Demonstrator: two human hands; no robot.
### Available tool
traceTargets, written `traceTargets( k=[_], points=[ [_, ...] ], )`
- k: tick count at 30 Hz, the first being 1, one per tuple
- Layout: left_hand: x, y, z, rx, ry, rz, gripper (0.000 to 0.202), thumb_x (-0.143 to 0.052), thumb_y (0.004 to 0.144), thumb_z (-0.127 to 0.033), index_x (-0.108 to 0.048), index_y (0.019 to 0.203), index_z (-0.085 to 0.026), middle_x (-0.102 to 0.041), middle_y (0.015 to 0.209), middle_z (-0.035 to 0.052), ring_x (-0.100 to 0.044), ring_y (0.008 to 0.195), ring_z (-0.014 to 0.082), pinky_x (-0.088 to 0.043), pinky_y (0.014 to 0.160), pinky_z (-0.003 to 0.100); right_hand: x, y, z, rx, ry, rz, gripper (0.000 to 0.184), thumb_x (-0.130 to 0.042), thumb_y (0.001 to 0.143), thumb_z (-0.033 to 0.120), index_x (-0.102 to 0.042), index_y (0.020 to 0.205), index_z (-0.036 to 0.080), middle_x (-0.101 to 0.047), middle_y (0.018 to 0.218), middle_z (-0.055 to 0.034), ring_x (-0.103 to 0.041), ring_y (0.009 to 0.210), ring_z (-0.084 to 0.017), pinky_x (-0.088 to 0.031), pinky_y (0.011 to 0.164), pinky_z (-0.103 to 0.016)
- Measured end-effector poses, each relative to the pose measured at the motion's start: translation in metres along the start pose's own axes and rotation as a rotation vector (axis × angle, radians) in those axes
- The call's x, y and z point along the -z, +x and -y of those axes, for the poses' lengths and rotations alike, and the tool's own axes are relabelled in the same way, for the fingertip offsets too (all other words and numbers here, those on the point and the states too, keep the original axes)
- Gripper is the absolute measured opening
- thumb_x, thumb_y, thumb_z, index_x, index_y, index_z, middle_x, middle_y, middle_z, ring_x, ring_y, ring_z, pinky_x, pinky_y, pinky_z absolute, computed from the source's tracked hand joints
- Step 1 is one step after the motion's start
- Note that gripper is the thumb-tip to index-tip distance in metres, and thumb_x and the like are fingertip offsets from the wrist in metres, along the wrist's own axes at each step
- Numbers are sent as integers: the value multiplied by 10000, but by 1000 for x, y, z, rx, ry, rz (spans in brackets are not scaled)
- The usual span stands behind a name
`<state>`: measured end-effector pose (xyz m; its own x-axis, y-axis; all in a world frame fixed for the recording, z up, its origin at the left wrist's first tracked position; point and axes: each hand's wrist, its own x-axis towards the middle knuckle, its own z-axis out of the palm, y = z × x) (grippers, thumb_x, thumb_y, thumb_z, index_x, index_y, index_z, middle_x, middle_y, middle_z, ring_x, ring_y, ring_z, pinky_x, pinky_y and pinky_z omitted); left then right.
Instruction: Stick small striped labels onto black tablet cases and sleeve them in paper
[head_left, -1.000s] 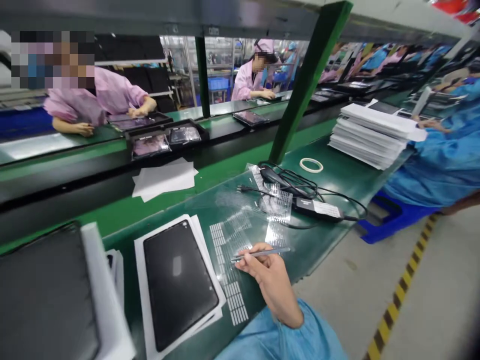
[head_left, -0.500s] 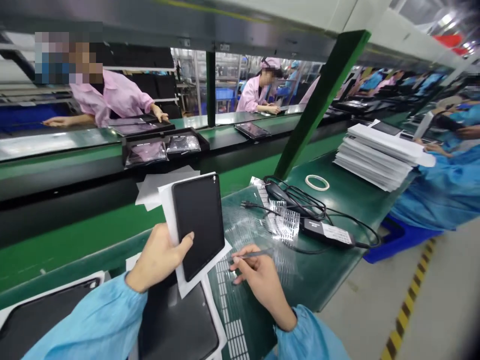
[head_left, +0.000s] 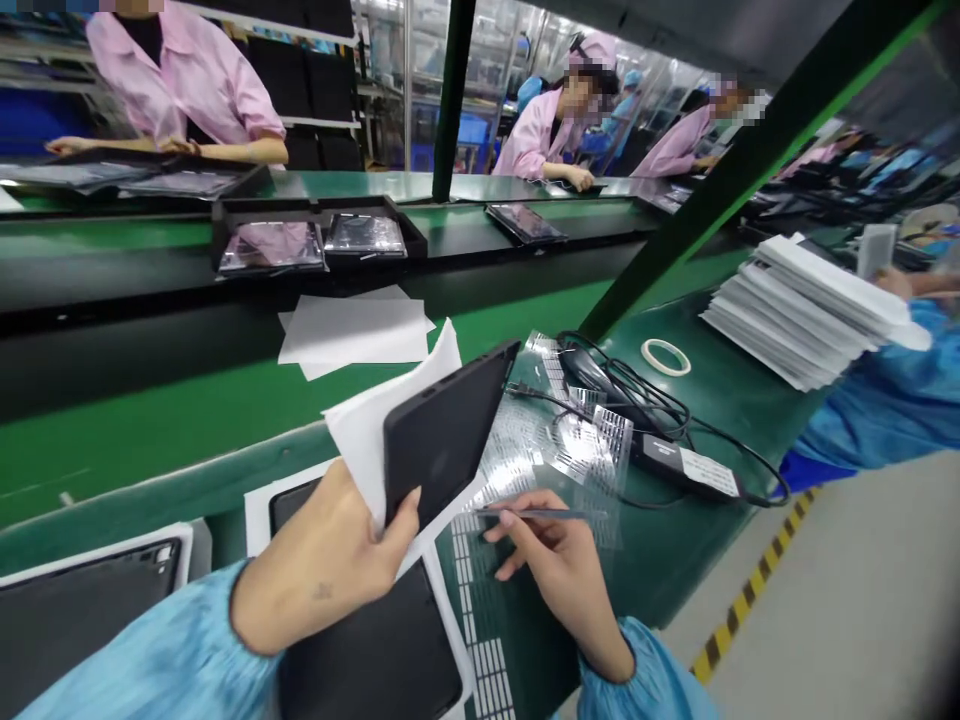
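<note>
My left hand (head_left: 337, 560) grips a dark tablet-like panel (head_left: 450, 430) together with a white paper sheet (head_left: 405, 400) behind it, thumb on the dark face. The panel is tilted on edge above the bench. My right hand (head_left: 562, 560) pinches thin tweezers (head_left: 555, 514) over clear sheets with small white labels (head_left: 491, 670). Under my left hand a black tablet back cover (head_left: 382, 640) lies on white paper, partly hidden by the hand. Another black cover (head_left: 82, 610) lies on white paper at the left.
Coiled black cables with an adapter (head_left: 682, 465) and a tape roll (head_left: 665, 357) lie on the green bench. A paper stack (head_left: 810, 315) stands at the right. White sheets (head_left: 360, 330) lie beyond the bench edge. Trays (head_left: 319, 235) sit on the conveyor; co-workers in pink work opposite.
The panel in my left hand has turned from showing its flat face to a steeper, edge-on tilt. My right hand still pinches the tweezers. The camera view has shifted downward.
</note>
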<state>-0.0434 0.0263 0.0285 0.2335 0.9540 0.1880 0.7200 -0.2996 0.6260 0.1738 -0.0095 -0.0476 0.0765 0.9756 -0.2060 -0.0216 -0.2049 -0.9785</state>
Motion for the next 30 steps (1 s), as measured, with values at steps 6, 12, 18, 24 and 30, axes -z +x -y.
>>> traceTargets(
  k=[6, 12, 18, 24, 30],
  points=[
    [-2, -3, -2, -118, 130, 19, 247, -465, 845, -306, -503, 610, -239, -386, 388, -24, -649, 710, 262, -538, 741, 373, -1, -3, -1, 21, -46, -31, 272, -695, 794, 394, -598, 777, 141, -664, 835, -79, -688, 579, -178, -580, 412, -224],
    [-5, -4, 2, -125, 129, 23, 153, -456, 858, -286, -569, 875, -184, -604, 597, 27, -654, 911, 270, -547, 756, 355, 0, -5, -7, 41, -22, -33, 232, -686, 814, 353, -590, 797, 143, -659, 846, -60, -698, 624, -180, -618, 482, -253],
    [-4, -3, 1, -124, 140, 43, 255, -483, 856, -271, -557, 1083, -181, -679, 943, 61, -649, 883, 219, -545, 753, 320, 1, -6, -9, 42, 32, 4, 204, -693, 816, 313, -587, 801, 140, -675, 840, -60, -703, 637, -187, -634, 547, -288],
    [2, 0, -6, -196, 170, 48, 229, -391, 850, -212, -618, 862, -192, -673, 806, 79, -659, 855, 268, -552, 720, 378, 0, -4, -8, 44, 63, -51, 207, -708, 803, 303, -579, 796, 142, -684, 853, -65, -701, 627, -186, -633, 546, -301],
    [2, -1, -2, -269, 334, 94, 405, -283, 873, -233, -670, 808, -133, -590, 588, 115, -598, 531, 265, -504, 468, 383, 0, -3, -9, 37, 27, -47, 223, -715, 791, 320, -628, 748, 119, -674, 852, -72, -699, 595, -183, -624, 542, -288]
  ],
)
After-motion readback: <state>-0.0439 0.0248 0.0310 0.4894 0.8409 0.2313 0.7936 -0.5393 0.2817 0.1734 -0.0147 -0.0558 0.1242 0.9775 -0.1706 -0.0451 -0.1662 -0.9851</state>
